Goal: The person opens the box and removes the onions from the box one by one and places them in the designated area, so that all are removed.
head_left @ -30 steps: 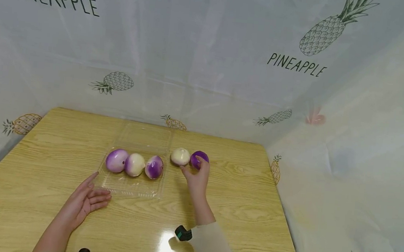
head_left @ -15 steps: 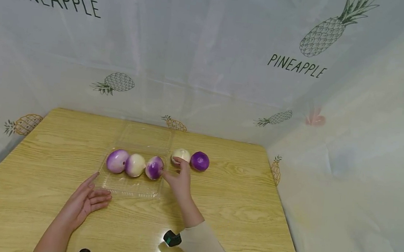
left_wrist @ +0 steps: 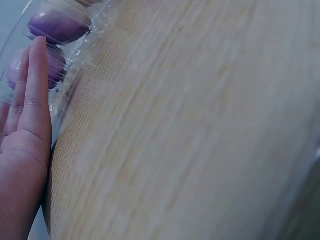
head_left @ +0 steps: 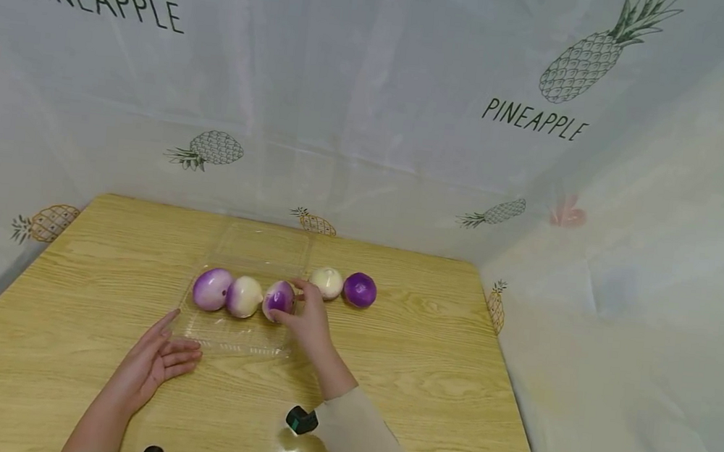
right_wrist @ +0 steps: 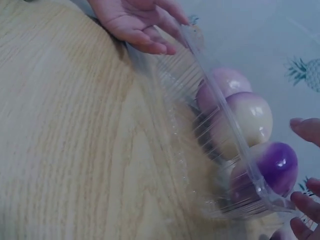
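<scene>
A clear plastic clamshell box (head_left: 236,337) lies with its lid folded back, holding a row of three round, glossy purple-and-white onions. My right hand (head_left: 312,321) reaches over the box's right side, thumb and fingers spread around the rightmost onion (head_left: 276,296). In the right wrist view, the fingertips (right_wrist: 306,131) show a gap from that onion (right_wrist: 277,167). My left hand (head_left: 141,372), palm facing the box and fingers extended, has its fingertips right at the front left corner. The middle onion (head_left: 239,297) and the left onion (head_left: 210,289) sit untouched.
Right of the box, a whitish onion (head_left: 327,283) and a deep purple onion (head_left: 360,290) stand side by side on the wooden table (head_left: 414,362). A pineapple-print curtain (head_left: 347,108) hangs behind the table and along its right side.
My right hand has left the deep purple onion, passed leftward over the whitish one and come around the rightmost onion in the box. My left hand stays in place.
</scene>
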Motion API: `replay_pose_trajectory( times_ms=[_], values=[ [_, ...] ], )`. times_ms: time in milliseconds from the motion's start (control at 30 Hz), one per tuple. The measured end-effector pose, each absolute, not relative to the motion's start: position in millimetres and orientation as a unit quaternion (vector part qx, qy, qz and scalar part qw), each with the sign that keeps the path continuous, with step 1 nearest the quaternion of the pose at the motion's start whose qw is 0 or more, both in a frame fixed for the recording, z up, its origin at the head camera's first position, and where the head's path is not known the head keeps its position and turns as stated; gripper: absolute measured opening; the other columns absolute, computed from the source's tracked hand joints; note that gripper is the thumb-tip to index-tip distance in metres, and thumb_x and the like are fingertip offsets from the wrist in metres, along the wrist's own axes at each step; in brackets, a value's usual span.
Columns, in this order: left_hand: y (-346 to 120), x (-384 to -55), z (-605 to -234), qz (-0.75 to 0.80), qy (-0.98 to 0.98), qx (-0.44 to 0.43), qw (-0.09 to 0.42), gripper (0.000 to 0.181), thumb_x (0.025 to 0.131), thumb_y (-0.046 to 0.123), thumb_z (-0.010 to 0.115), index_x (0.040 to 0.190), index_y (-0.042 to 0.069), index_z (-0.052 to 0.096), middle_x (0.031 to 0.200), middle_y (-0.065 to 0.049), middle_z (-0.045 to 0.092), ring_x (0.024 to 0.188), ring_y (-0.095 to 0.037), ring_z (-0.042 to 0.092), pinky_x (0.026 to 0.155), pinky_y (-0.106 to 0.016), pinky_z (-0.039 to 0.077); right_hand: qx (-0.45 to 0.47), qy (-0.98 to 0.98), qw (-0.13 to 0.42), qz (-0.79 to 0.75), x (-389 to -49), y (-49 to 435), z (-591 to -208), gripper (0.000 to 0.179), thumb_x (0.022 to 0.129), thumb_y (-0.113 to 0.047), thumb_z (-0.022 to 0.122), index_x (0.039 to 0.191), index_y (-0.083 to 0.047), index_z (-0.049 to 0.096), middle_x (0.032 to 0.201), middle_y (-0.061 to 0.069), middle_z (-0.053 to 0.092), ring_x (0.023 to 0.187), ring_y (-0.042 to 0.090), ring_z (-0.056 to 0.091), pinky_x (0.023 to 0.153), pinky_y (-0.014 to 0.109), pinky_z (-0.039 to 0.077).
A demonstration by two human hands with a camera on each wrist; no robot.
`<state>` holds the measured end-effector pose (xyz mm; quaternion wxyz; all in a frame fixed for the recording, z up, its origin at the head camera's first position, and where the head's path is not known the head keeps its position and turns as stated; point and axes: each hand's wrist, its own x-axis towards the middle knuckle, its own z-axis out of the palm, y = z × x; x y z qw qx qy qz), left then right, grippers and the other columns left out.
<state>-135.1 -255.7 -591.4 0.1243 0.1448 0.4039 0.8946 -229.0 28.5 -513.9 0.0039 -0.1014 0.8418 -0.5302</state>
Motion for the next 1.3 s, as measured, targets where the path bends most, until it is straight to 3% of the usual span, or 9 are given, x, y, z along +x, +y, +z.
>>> replay_pose_trajectory(
  times_ms=[167,367,600,933,1300],
  values=[
    [-255.6,-134.9,-592.3,0.892,0.413,0.139,0.122,0.057,0.11,0.016,0.016,0.152,0.014,-0.023,0.115,-0.014,0.066,0.108,-0.029,0.064,0.092,-0.041,0.053,-0.12,0.884,0.015,-0.451,-236.6,26.5,-512.2,0.071,0.075,-0.021,0.087,0.136,-0.011,0.053,0.121,0.007,0.053,0.105,0.022,0.057,0.087,0.031,0.052],
    [-255.8,-135.6,-592.1,0.893,0.411,0.139,0.123,0.057,0.11,0.016,0.016,0.15,0.012,-0.024,0.115,-0.015,0.066,0.108,-0.029,0.064,0.091,-0.041,0.053,-0.127,0.914,0.041,-0.384,-242.5,23.3,-505.4,0.077,0.073,-0.027,0.089,0.139,-0.015,0.052,0.127,0.008,0.052,0.116,0.025,0.053,0.099,0.038,0.047],
    [-255.9,-135.7,-591.5,0.894,0.406,0.144,0.123,0.057,0.11,0.016,0.016,0.149,0.011,-0.026,0.116,-0.016,0.066,0.108,-0.03,0.064,0.092,-0.042,0.053,-0.121,0.935,0.056,-0.329,-248.3,18.9,-499.7,0.079,0.07,-0.03,0.091,0.139,-0.019,0.053,0.131,0.011,0.052,0.119,0.03,0.052,0.1,0.045,0.045],
    [-255.1,-135.4,-592.3,0.896,0.405,0.137,0.123,0.056,0.11,0.015,0.015,0.151,0.012,-0.023,0.115,-0.015,0.066,0.107,-0.029,0.065,0.091,-0.042,0.053,-0.126,0.953,0.057,-0.269,-256.2,14.4,-506.5,0.077,0.07,-0.033,0.09,0.137,-0.021,0.056,0.13,0.01,0.053,0.119,0.028,0.051,0.101,0.042,0.042],
    [-255.5,-135.0,-591.3,0.895,0.408,0.136,0.121,0.055,0.11,0.014,0.014,0.151,0.012,-0.023,0.115,-0.015,0.066,0.108,-0.03,0.065,0.092,-0.042,0.052,-0.132,0.951,0.049,-0.275,-255.7,13.7,-507.9,0.075,0.069,-0.026,0.091,0.136,-0.019,0.057,0.133,0.007,0.056,0.118,0.028,0.05,0.103,0.043,0.039]
  ],
)
